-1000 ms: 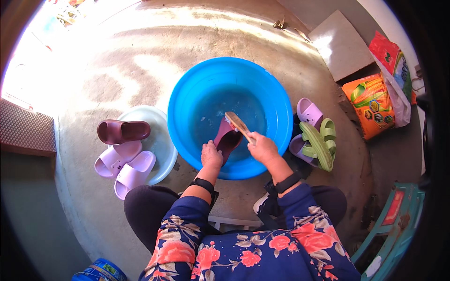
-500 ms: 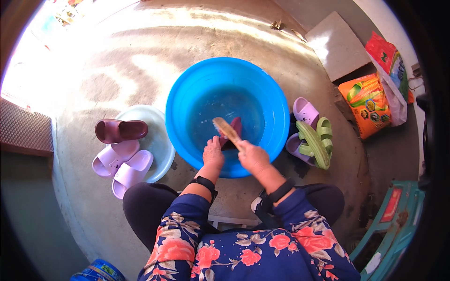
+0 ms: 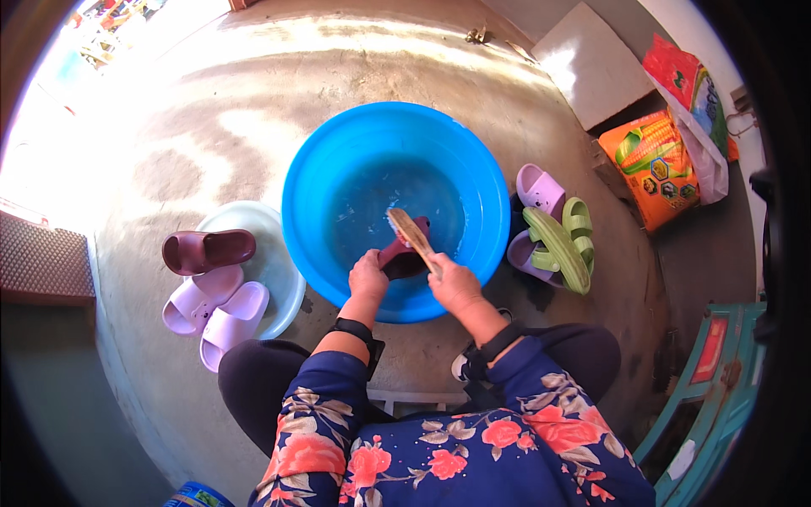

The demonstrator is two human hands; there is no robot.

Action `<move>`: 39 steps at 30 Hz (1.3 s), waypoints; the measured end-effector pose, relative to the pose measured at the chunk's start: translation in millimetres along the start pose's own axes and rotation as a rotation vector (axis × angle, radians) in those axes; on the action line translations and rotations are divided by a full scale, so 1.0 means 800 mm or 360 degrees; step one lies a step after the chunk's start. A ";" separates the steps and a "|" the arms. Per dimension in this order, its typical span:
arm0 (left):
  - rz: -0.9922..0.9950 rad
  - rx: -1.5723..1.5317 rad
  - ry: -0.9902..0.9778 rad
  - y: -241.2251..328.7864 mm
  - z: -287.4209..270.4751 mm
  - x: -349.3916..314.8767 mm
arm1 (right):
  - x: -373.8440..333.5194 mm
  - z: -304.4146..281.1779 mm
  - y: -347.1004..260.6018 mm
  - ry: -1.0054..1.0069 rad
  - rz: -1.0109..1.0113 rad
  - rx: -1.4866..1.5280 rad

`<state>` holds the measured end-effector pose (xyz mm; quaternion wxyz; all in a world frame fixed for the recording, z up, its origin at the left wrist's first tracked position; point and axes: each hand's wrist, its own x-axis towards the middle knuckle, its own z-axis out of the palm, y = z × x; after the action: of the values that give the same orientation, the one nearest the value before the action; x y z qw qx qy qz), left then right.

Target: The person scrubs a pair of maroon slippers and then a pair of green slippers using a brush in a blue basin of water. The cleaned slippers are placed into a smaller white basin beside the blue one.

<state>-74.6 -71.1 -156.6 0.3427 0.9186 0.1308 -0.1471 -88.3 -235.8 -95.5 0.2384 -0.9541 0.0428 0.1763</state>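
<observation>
Over a big blue basin (image 3: 317, 160) of cloudy water, my left hand (image 3: 369, 275) is closed on a dark red slipper (image 3: 395, 252). My right hand (image 3: 453, 280) grips a wooden scrubbing brush (image 3: 410, 232), whose head lies against the slipper. Part of the slipper is hidden under the brush and my left fingers. Left of the basin, a matching dark red slipper (image 3: 209, 251) and two lilac slippers (image 3: 234, 320) rest on and beside a pale, shallow basin (image 3: 287, 296). To the right, green slippers (image 3: 557, 251) lie over lilac ones (image 3: 541, 189).
Orange and red printed bags (image 3: 655, 165) lean by the right wall near a grey board (image 3: 589, 76). A worn green frame (image 3: 710, 397) stands at the lower right. At the lower left is a blue bucket (image 3: 198, 495). A textured brown box (image 3: 46, 258) sits at the left edge.
The dark red slipper has turned and tilted, showing more of its strap. The brush has shifted slightly over it, and my left hand has moved a little left. The whole view has shifted slightly.
</observation>
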 end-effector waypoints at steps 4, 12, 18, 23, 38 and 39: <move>-0.0046 -0.0016 0.0031 -0.001 -0.003 0.002 | 0.022 0.006 0.003 0.0205 0.0156 -0.0034; -0.0269 -0.0314 0.0166 -0.030 0.001 0.020 | 0.012 -0.018 0.023 0.0268 0.0157 -0.0026; -0.0266 -0.0360 0.0197 -0.030 0.010 0.020 | -0.014 0.003 -0.021 0.0109 -0.0070 -0.0123; -0.0203 -0.0342 0.0240 -0.027 0.009 0.013 | 0.014 -0.021 -0.007 0.0173 0.0130 -0.0125; -0.0067 -0.0201 0.0291 -0.014 0.007 0.003 | 0.024 0.009 -0.028 0.0222 -0.0029 -0.0360; -0.0050 -0.0220 0.0272 -0.015 0.007 0.002 | 0.034 0.005 -0.019 0.0227 0.0042 -0.0217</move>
<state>-78.4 -65.8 -168.2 0.3904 0.8998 0.1838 -0.0643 -61.3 -220.2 -101.6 0.1667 -0.9776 0.0602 0.1136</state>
